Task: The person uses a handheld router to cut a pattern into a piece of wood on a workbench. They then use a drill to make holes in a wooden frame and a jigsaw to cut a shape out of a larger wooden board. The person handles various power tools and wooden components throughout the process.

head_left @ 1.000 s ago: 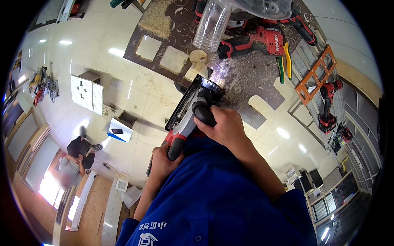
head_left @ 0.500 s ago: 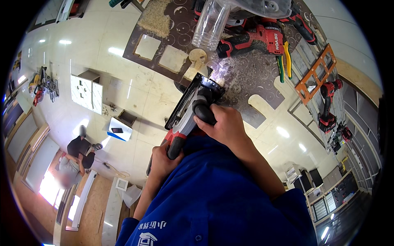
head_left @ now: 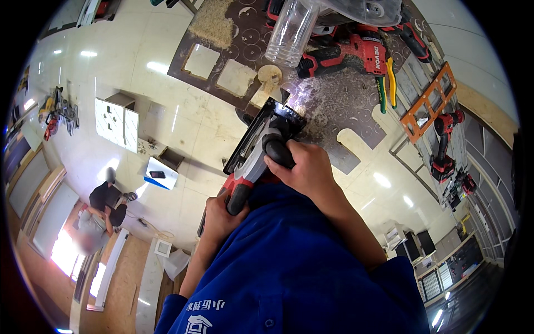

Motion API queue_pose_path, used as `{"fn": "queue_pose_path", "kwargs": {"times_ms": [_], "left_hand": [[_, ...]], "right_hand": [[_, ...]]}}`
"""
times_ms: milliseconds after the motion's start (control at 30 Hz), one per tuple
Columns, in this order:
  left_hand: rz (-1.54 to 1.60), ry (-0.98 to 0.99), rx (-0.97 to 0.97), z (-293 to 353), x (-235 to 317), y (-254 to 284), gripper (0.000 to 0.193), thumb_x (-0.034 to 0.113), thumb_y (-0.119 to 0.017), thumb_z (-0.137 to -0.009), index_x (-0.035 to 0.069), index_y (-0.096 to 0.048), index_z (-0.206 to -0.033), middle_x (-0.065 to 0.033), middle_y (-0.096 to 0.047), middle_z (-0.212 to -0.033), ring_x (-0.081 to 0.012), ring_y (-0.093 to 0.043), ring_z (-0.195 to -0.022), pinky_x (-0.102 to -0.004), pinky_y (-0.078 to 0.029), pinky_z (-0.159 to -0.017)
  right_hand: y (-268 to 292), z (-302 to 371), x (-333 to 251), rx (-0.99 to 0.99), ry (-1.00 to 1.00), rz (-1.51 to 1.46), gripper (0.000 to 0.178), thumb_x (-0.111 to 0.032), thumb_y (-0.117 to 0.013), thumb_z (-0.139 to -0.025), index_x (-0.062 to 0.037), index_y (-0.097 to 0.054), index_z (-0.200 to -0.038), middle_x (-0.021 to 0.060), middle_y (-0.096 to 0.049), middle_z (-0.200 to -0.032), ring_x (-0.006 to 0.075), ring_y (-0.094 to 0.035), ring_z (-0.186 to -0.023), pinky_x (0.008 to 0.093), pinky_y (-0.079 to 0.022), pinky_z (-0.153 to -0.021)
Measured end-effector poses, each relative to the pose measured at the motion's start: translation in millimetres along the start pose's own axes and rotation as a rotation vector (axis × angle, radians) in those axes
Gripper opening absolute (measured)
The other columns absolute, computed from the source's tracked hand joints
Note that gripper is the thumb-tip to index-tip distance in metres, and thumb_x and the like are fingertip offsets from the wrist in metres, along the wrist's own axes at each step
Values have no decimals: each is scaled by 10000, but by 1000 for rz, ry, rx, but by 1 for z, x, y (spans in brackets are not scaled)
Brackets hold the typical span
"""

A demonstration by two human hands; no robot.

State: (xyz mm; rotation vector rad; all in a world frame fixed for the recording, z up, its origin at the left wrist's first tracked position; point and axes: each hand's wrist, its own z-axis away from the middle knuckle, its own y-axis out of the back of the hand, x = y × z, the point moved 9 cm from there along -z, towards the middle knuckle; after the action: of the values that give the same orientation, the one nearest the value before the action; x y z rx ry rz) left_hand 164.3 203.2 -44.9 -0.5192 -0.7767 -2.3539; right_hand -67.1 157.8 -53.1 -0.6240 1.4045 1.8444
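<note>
My two hands hold a grey, red and black circular saw (head_left: pixel 253 158) close against my blue shirt. My left hand (head_left: pixel 221 214) is wrapped round its rear handle. My right hand (head_left: pixel 305 167) grips the black front handle, fingers curled. The saw's black base plate meets the near edge of a dark brown board (head_left: pixel 356 122) patterned with circles. A bright light shines on the board just ahead of the saw. Its blade is hidden from view. Sawdust (head_left: pixel 328 106) lies over the board around the lit spot.
On the board lie a red and black drill (head_left: pixel 370 53), pliers with green and yellow handles (head_left: pixel 386 86), and a clear plastic bottle (head_left: pixel 290 33). Cutouts open its left and near edges. An orange template (head_left: pixel 427 103) and another red drill (head_left: pixel 443 142) lie right. A person (head_left: pixel 100 214) sits far left.
Both hands keep their grip and the saw is nearly still. The view has shifted very slightly, with the bottle and drill a little further right in it.
</note>
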Motion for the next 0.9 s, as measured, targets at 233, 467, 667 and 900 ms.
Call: {"fn": "queue_pose_path", "kwargs": {"times_ms": [233, 467, 667, 900], "left_hand": [[-5, -4, -2, -1, -2, -1, 214, 166, -767, -773, -11, -701, -873, -204, -648, -654, -330, -687, -593, -392, -535, -615], [26, -20, 13, 1, -2, -3, 213, 144, -752, -793, -35, -691, -890, -164, -601, -628, -214, -583, -539, -366, -490, -583], [28, -22, 14, 1, -1, -2, 211, 144, -753, -796, -35, -693, -889, -151, -602, -624, -200, -581, -542, -362, -488, -579], [21, -22, 29, 1, -3, -3, 209, 143, -752, -797, -33, -696, -892, -152, -603, -617, -202, -580, -536, -359, -486, -571]], "right_hand": [[2, -1, -1, -29, -18, -18, 428, -377, -821, -839, -30, -593, -737, 198, -653, -674, 422, -678, -638, 489, -531, -559], [1, -1, 0, -36, -19, -9, 433, -377, -819, -842, -27, -588, -734, 200, -655, -679, 427, -675, -638, 489, -529, -556], [2, -1, 0, -28, -21, -22, 435, -377, -819, -842, -26, -586, -733, 199, -655, -680, 427, -677, -641, 486, -533, -558], [3, -2, -1, -27, -16, -7, 431, -384, -819, -841, -33, -594, -732, 196, -655, -677, 418, -682, -637, 485, -535, -557]]}}
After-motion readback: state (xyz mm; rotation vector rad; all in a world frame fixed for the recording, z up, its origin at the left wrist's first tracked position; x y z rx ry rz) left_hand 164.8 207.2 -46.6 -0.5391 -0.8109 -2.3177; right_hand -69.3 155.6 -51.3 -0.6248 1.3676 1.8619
